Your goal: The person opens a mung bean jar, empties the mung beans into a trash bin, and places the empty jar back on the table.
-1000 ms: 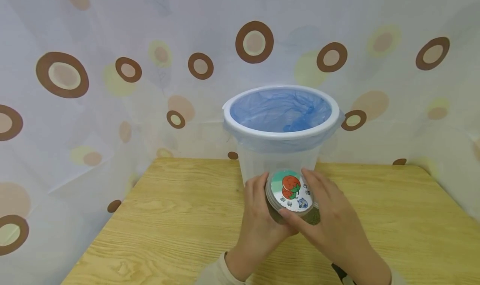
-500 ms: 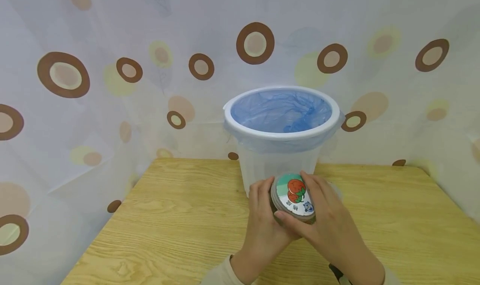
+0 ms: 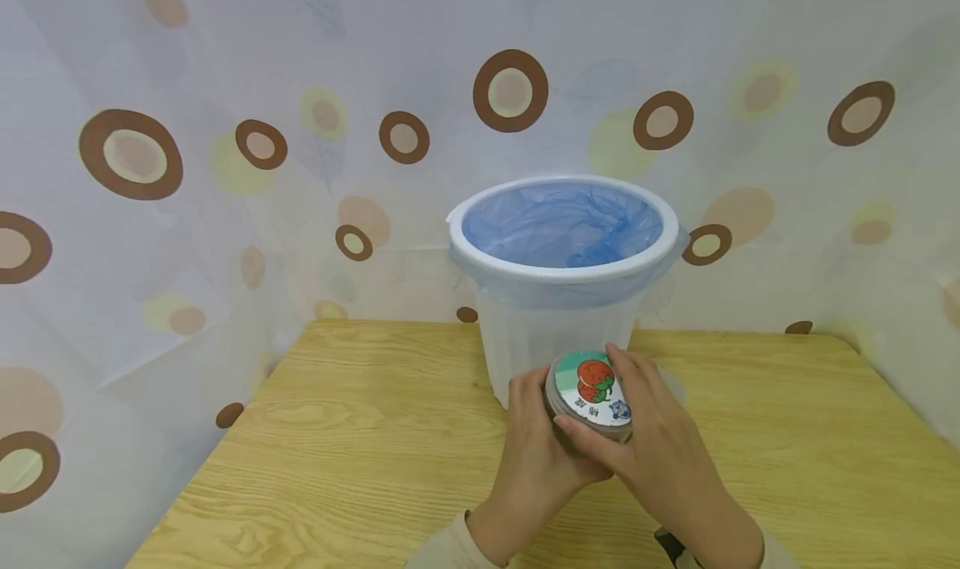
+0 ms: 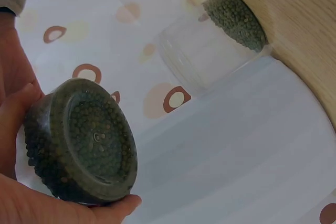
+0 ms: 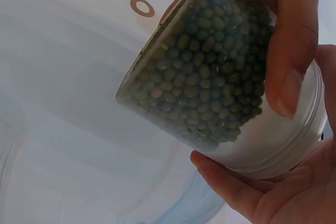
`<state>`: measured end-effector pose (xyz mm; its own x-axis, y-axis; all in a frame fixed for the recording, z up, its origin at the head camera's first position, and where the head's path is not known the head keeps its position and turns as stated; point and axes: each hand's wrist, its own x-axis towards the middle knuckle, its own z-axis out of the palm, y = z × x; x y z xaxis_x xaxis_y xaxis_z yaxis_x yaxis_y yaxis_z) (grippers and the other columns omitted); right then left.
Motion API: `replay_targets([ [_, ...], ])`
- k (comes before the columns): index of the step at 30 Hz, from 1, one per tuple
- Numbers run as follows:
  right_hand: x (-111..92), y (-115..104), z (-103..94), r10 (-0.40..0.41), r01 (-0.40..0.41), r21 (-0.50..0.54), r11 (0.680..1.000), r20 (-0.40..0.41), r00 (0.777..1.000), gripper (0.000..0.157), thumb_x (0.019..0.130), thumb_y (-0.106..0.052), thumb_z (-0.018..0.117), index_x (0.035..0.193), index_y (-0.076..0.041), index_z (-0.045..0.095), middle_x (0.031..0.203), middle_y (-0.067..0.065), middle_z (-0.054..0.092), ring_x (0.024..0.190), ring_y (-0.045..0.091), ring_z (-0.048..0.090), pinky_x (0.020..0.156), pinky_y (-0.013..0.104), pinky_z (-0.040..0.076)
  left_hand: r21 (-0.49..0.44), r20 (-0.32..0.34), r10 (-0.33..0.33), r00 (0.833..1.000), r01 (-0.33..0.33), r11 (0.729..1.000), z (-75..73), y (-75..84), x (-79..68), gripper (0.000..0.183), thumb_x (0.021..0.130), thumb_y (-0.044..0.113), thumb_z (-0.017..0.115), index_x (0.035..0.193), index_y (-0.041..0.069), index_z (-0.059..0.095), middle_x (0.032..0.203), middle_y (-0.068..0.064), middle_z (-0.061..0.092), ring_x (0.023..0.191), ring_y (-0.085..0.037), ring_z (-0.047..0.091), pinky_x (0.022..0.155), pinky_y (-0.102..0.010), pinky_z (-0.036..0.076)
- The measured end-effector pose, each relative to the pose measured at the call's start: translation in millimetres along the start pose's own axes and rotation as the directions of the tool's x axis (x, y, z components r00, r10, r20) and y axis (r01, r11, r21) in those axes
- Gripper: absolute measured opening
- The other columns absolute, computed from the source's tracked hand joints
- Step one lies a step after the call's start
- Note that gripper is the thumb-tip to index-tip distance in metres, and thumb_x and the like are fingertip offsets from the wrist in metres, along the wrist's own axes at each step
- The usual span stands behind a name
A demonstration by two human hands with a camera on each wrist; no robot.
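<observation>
Fingers (image 3: 637, 381) gripping clear round plastic green-bean jar (image 5: 197, 72) | left hand (image 3: 538, 448), 9 o'clock | right hand (image 3: 663, 444), 1 and 7 | axis tilted, fruit-printed lid (image 3: 592, 386) upward

This is a small curtained-off nook, though whether in a home or elsewhere cannot be told. Circle-print curtain (image 3: 315, 52) rises beyond and to both sides of the fingers (image 3: 528, 398); below them spreads a wood-grain tabletop (image 3: 337, 436), with a white bin (image 3: 540, 327) just beyond.

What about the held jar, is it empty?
No; the right wrist view shows many green beans inside the clear jar.
</observation>
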<state>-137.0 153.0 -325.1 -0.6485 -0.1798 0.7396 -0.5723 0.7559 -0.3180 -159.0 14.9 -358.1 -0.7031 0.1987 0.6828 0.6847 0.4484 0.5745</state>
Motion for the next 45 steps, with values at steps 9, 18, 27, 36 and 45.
replay_targets([
  [9,1,1,-4.2,0.024,-0.025,0.03,0.999,0.035,0.999,0.08,0.076,-0.029,0.081,0.139,0.004,0.043,0.131,0.018,0.05,0.106,0.028,0.055,0.077,0.045,0.053,-0.021,-0.036,0.006,0.999,-0.007,1.0,2.8,-1.3,0.0,0.085,0.054,0.018,0.091,0.123,0.004,0.044,0.113,-0.004,0.047,0.102,-0.014,0.048,0.086,-0.028,0.049],
  [18,3,1,-6.9,-0.025,0.024,0.034,0.999,0.019,1.0,0.08,0.076,-0.033,0.081,0.14,-0.001,0.045,0.131,0.014,0.051,0.108,0.025,0.056,0.078,0.043,0.052,-0.047,-0.017,-0.007,1.0,0.006,0.999,0.0,1.0,-0.1,0.085,0.054,0.017,0.092,0.123,0.004,0.045,0.114,-0.005,0.048,0.102,-0.015,0.05,0.086,-0.029,0.05],
  [27,2,2,-8.5,-0.03,0.029,0.042,0.999,0.03,0.999,0.079,0.076,-0.034,0.081,0.14,-0.004,0.046,0.133,0.013,0.052,0.111,0.026,0.055,0.081,0.044,0.05,-0.03,-0.018,-0.012,1.0,0.011,0.999,-1.8,2.4,-0.3,0.085,0.052,0.017,0.092,0.122,0.004,0.046,0.113,-0.004,0.05,0.101,-0.015,0.052,0.086,-0.029,0.05],
  [36,2,6,-13.7,-0.053,0.049,0.072,0.996,0.059,0.997,0.077,0.074,-0.028,0.083,0.139,-0.006,0.048,0.13,0.008,0.054,0.107,0.021,0.057,0.086,0.021,0.046,-0.118,0.077,-0.079,0.994,0.088,0.989,-3.0,5.1,-1.4,0.081,0.056,0.016,0.09,0.124,0.008,0.046,0.112,0.0,0.05,0.099,-0.01,0.052,0.085,-0.025,0.05],
  [45,6,7,-25.6,-0.053,0.033,0.148,0.988,0.131,0.99,0.079,0.072,-0.022,0.084,0.139,-0.009,0.045,0.126,0.005,0.056,0.103,0.015,0.057,0.081,0.02,0.048,-0.229,0.181,-0.131,0.975,0.171,0.958,-8.6,10.0,0.0,0.077,0.061,0.015,0.088,0.125,0.013,0.046,0.114,0.004,0.048,0.103,-0.007,0.05,0.089,-0.026,0.047],
])
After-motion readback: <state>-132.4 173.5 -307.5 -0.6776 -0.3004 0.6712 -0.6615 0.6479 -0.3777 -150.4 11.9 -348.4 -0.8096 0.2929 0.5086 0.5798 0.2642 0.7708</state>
